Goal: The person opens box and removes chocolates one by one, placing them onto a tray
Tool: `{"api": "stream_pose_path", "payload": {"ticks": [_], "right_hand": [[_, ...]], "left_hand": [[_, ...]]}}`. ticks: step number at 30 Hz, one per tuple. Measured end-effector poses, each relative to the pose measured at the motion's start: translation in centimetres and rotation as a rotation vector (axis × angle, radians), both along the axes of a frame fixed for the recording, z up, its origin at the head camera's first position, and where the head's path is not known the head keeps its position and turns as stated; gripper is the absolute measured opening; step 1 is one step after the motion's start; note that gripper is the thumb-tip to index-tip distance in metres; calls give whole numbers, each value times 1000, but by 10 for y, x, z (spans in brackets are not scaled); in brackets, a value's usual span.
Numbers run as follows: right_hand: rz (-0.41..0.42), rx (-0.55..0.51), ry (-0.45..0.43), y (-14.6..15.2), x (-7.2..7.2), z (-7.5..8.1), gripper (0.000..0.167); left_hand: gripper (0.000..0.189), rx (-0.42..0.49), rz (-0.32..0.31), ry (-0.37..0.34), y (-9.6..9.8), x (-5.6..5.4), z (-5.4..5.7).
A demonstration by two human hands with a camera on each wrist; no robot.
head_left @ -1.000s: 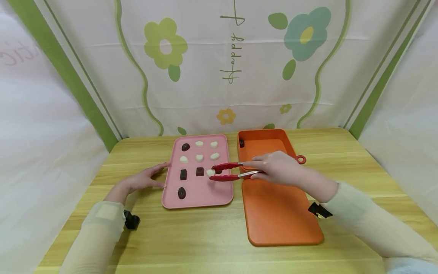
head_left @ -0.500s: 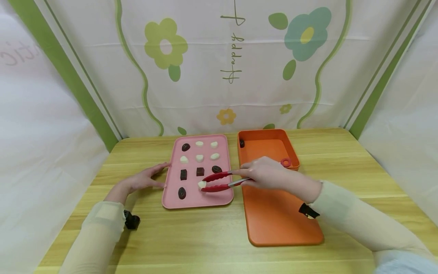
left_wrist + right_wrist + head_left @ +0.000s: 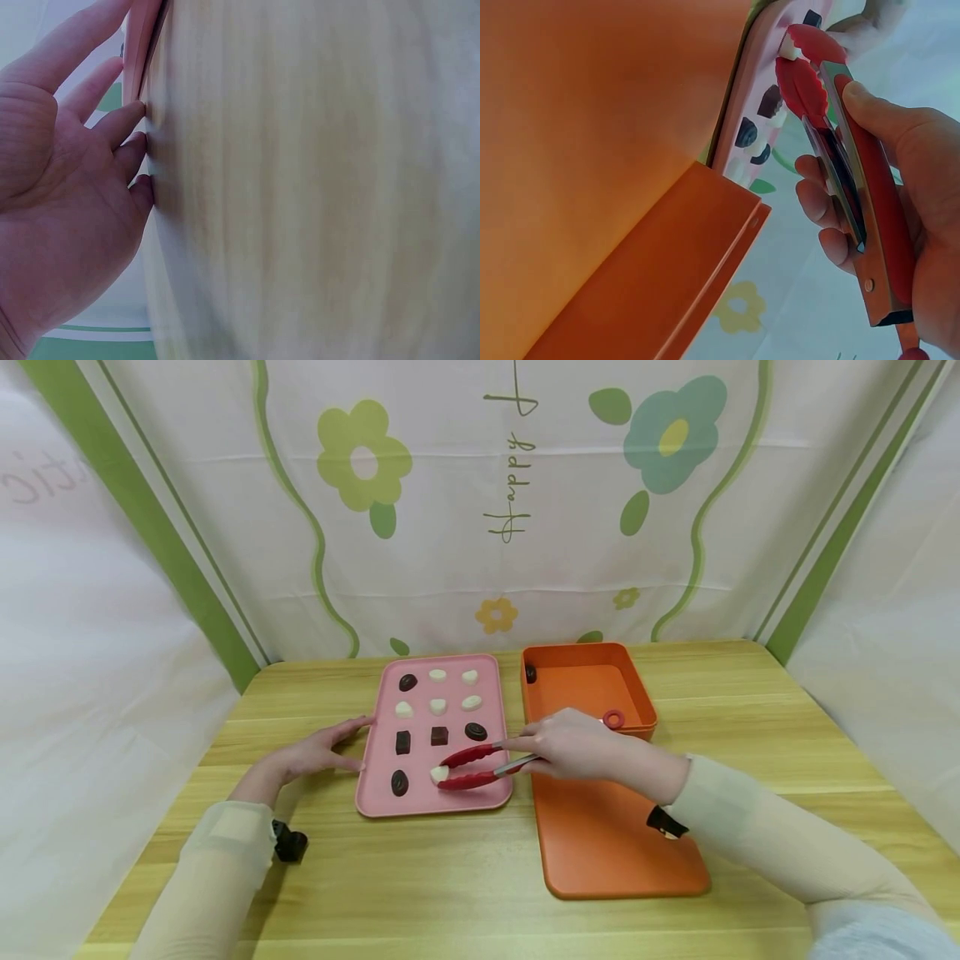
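My right hand [image 3: 581, 745] grips a pair of red-tipped metal tongs [image 3: 467, 782], thumb on one arm and fingers curled round the other in the right wrist view. Between the tongs' tips sits a white chocolate [image 3: 438, 773], close over the near part of the pink tray [image 3: 457, 802]. Dark and white chocolates lie there in rows, among them a dark oval [image 3: 400, 783] just left of the tips. My left hand [image 3: 311, 755] is at the tray's left edge, thumb and fingertips touching its rim; in the left wrist view its fingers [image 3: 120, 124] are extended, some against the table.
An orange box [image 3: 639, 693] stands right of the tray, a dark chocolate [image 3: 530, 674] in its left corner. Its orange lid [image 3: 622, 860] lies in front of it on the wooden table [image 3: 420, 893]. A flowered curtain [image 3: 442, 568] hangs behind.
My right hand has moved left and nearer with the tongs, carrying the white chocolate from the third row to beside the near dark oval. The left hand has stayed put.
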State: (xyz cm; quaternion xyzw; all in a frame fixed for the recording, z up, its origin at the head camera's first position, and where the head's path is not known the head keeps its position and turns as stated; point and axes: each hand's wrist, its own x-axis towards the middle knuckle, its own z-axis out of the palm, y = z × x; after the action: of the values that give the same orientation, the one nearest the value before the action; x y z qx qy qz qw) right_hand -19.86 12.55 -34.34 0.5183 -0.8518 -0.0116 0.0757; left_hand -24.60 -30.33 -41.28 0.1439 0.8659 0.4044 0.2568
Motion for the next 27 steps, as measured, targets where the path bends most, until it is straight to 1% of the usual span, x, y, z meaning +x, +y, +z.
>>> {"api": "stream_pose_path", "payload": {"ticks": [11,17,24,27], "right_hand": [[-6,-8,-1,-2,-4,-5,42],[-20,-34,-17,2,-2,-4,45],[-78,-125,-24,19,2,1,47],[-91,-161,-11,27,3,1,48]], "left_hand": [[88,-13,-5,10,0,-1,0],[89,-13,-2,5,1,-1,-1],[88,-10,0,3,1,0,1],[88,-11,-1,2,0,0,0]]}}
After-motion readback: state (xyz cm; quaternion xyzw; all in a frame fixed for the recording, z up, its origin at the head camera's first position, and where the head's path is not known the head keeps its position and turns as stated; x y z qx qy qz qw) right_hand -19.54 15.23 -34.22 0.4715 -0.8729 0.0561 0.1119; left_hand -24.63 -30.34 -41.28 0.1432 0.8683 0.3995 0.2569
